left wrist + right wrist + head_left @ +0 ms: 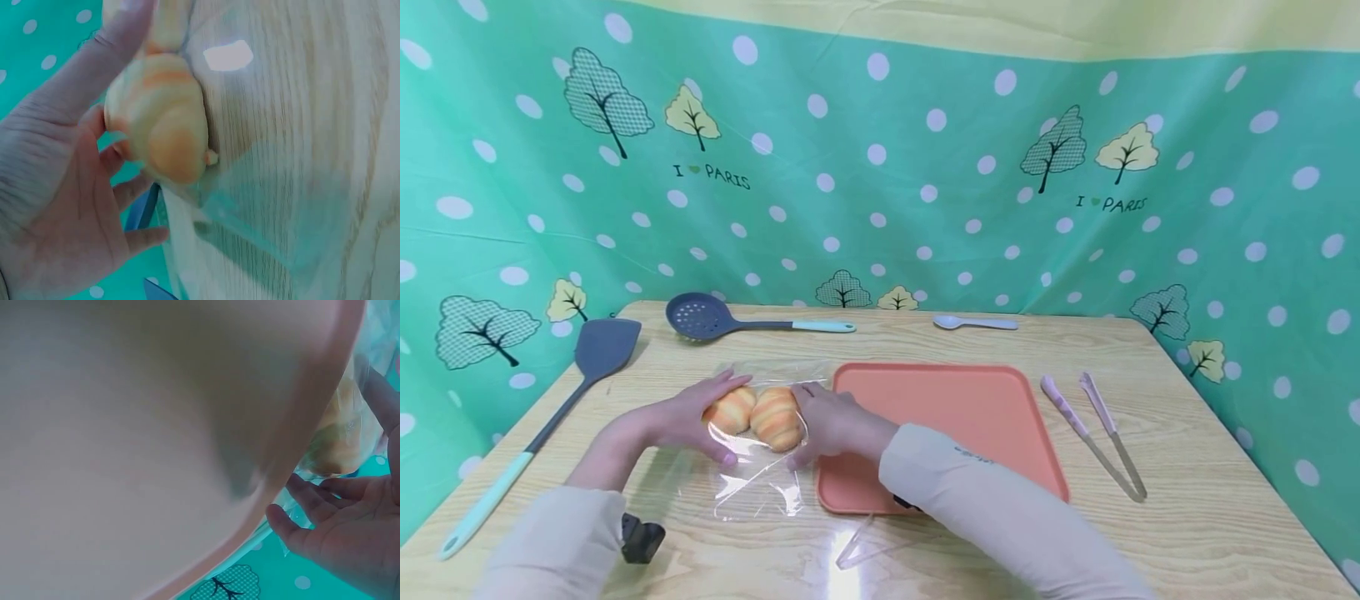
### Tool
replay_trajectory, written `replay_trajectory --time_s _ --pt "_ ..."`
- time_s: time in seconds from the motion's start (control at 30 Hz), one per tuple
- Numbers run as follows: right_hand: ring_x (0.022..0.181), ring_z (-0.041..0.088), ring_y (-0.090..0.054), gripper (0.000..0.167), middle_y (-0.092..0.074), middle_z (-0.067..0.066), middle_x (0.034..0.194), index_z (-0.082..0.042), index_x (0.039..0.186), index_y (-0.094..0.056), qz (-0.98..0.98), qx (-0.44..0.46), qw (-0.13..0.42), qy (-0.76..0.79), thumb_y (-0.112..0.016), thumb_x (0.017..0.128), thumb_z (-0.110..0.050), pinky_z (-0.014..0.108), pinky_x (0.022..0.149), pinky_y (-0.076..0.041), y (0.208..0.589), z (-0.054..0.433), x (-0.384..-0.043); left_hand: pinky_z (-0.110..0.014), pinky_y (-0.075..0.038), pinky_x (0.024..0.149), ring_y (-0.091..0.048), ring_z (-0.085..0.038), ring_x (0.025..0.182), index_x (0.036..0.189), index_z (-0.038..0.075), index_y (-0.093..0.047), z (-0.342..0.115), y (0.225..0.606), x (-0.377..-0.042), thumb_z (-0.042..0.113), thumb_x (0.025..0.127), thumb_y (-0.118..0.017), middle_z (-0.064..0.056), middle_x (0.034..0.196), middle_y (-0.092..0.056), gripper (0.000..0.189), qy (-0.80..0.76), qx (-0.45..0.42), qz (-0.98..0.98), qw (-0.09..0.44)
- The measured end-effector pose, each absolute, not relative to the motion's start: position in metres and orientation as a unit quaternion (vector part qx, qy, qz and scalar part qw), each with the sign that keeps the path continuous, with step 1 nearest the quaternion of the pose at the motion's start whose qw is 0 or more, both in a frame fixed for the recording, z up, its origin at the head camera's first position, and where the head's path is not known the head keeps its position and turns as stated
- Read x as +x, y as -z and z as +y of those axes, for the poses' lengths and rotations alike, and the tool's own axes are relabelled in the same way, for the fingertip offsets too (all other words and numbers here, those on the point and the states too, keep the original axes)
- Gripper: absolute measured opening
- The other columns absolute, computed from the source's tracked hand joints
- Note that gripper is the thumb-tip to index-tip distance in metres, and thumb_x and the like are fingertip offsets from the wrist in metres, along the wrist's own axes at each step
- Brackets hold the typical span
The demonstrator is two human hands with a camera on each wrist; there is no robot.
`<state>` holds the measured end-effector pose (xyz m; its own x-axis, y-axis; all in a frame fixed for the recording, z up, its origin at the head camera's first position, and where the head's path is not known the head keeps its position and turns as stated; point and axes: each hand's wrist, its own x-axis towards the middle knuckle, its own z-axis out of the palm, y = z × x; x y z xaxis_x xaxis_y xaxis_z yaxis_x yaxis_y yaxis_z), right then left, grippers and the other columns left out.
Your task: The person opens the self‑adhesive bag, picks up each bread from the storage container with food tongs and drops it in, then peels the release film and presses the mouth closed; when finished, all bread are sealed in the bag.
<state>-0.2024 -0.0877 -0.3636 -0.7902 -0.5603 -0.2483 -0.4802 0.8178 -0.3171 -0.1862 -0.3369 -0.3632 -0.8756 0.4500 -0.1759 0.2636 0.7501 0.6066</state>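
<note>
Two croissants lie side by side in a clear plastic bag [752, 492] on the table, left of the pink tray. My left hand [688, 417] holds the left croissant [732, 410] from its outer side, thumb nearer me and fingers beyond. In the left wrist view that croissant [165, 125] shows a rounded, striped end beside the thumb. My right hand [827, 421] grips the right croissant [777, 419] through the film, with its wrist over the tray's left edge. The right wrist view shows the croissant [337, 447] behind crinkled plastic, between thumb and fingers.
The pink tray [955, 400] stands at centre right, tongs [1101, 442] beyond it. A turner [561, 408] lies at left, a skimmer [700, 317] and a small spoon [973, 322] at the back. A thin transparent strip [853, 546] lies in front of the tray.
</note>
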Motion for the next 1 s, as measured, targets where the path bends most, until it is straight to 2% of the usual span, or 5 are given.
replay_trajectory --time_s 0.3,0.5,0.67,0.8,1.0 --pt "0.149 0.018 -0.032 0.113 -0.031 0.005 0.164 -0.008 0.162 -0.022 0.934 -0.312 0.154 0.083 -0.085 0.079 -0.052 0.039 0.119 -0.029 0.364 -0.086 -0.208 -0.079 -0.021 0.106 -0.017 -0.064 0.141 0.156 0.005 -0.031 -0.331 0.363 -0.194 0.04 0.063 -0.096 -0.036 0.16 -0.016 0.119 -0.222 0.161 0.951 0.141" --pt "0.151 0.017 -0.027 0.113 -0.027 0.005 0.166 -0.009 0.163 -0.019 0.927 -0.31 0.184 0.102 -0.083 0.081 -0.054 0.039 0.121 -0.027 0.362 -0.083 -0.212 -0.079 -0.022 0.106 -0.018 -0.064 0.14 0.156 0.006 -0.032 -0.332 0.363 -0.197 0.04 0.061 -0.097 -0.036 0.16 -0.017 0.119 -0.212 0.158 0.954 0.139" --pt "0.151 0.02 -0.026 0.11 -0.024 0.005 0.167 -0.012 0.164 -0.016 0.921 -0.315 0.194 0.122 -0.075 0.085 -0.061 0.042 0.121 -0.027 0.36 -0.077 -0.215 -0.081 -0.02 0.105 -0.016 -0.066 0.14 0.155 0.006 -0.033 -0.331 0.361 -0.197 0.04 0.062 -0.096 -0.036 0.159 -0.017 0.117 -0.202 0.155 0.957 0.142" --pt "0.149 0.027 -0.031 0.101 -0.024 0.007 0.167 -0.016 0.164 -0.017 0.916 -0.319 0.189 0.149 -0.069 0.09 -0.061 0.046 0.12 -0.03 0.356 -0.068 -0.217 -0.083 -0.01 0.105 -0.009 -0.065 0.141 0.156 0.006 -0.032 -0.328 0.356 -0.196 0.041 0.062 -0.096 -0.036 0.16 -0.014 0.119 -0.201 0.147 0.957 0.149" --pt "0.152 0.028 -0.026 0.087 -0.023 0.008 0.167 -0.019 0.163 -0.025 0.914 -0.314 0.183 0.179 -0.064 0.095 -0.057 0.045 0.122 -0.026 0.348 -0.048 -0.22 -0.087 0.013 0.097 -0.002 -0.063 0.143 0.158 0.011 -0.029 -0.324 0.345 -0.194 0.046 0.064 -0.093 -0.034 0.162 -0.005 0.12 -0.179 0.127 0.962 0.165"
